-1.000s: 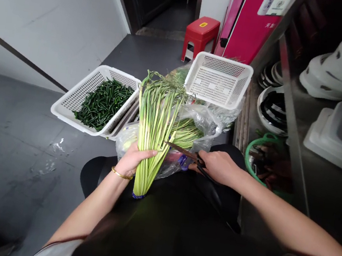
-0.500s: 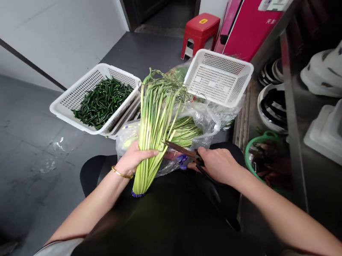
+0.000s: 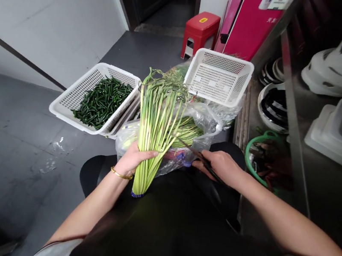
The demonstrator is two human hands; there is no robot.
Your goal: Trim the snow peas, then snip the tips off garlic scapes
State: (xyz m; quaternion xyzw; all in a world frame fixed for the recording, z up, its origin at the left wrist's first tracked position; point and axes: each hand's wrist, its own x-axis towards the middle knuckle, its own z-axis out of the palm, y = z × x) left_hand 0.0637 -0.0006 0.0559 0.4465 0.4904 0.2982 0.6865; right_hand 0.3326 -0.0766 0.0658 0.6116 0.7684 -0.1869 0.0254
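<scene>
My left hand (image 3: 135, 157) is closed around a thick bunch of garlic scapes (image 3: 154, 129), thumb across the front. Pale green stalks stand nearly upright, with wilted, stringy tips on top and a blue band at the bottom. In my right hand (image 3: 221, 166) is a pair of dark, rusty scissors (image 3: 201, 155), its blades pointing left toward the stalks; whether they touch one is unclear. Behind the bunch, a clear plastic bag (image 3: 203, 116) holds more scapes (image 3: 188, 130).
A white basket (image 3: 64, 104) of green chilies (image 3: 102, 102) sits on the left. Another white basket (image 3: 218, 75) rests behind the bag, near a red stool (image 3: 203, 25). To the right are a green-rimmed basket (image 3: 248, 151) and a metal shelf (image 3: 295, 152) with white plastic containers (image 3: 333, 127).
The scissors have drawn slightly right and turned, their blades now looking thinner. One stalk beside the bunch leans further out to the right. My left hand keeps its grip.
</scene>
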